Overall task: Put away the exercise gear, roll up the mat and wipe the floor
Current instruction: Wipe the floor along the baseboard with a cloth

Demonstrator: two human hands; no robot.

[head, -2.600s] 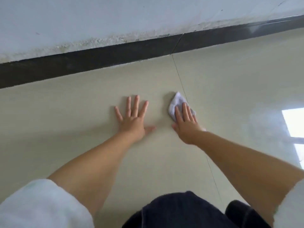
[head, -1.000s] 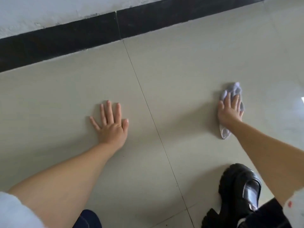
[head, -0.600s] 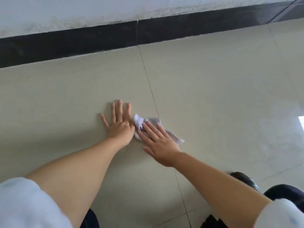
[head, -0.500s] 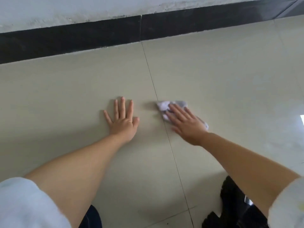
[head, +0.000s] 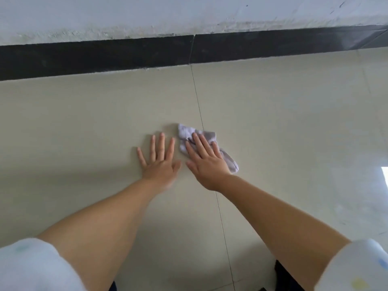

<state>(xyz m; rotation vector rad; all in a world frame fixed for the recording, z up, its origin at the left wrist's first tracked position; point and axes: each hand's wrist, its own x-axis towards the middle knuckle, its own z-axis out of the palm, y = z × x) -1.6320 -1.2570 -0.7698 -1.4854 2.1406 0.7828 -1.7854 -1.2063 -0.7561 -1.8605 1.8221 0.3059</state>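
Note:
A small pale lilac cloth (head: 187, 133) lies crumpled on the beige tiled floor (head: 283, 127), across a tile joint. My right hand (head: 206, 161) presses flat on top of it, fingers pointing up and left, with the cloth's ends sticking out beyond the fingertips and by the wrist. My left hand (head: 160, 161) rests flat on the bare floor just left of it, fingers spread, holding nothing. The two hands are nearly touching.
A black skirting board (head: 105, 56) runs along the foot of a white wall (head: 168, 13) ahead of the hands. A bright window reflection (head: 384, 175) shows on the floor at the right edge. My dark trousers (head: 287, 278) show at the bottom.
My right hand has slid the cloth back leftwards, close to my left hand, after sweeping out to the right a second ago. The left hand has stayed planted on the floor.

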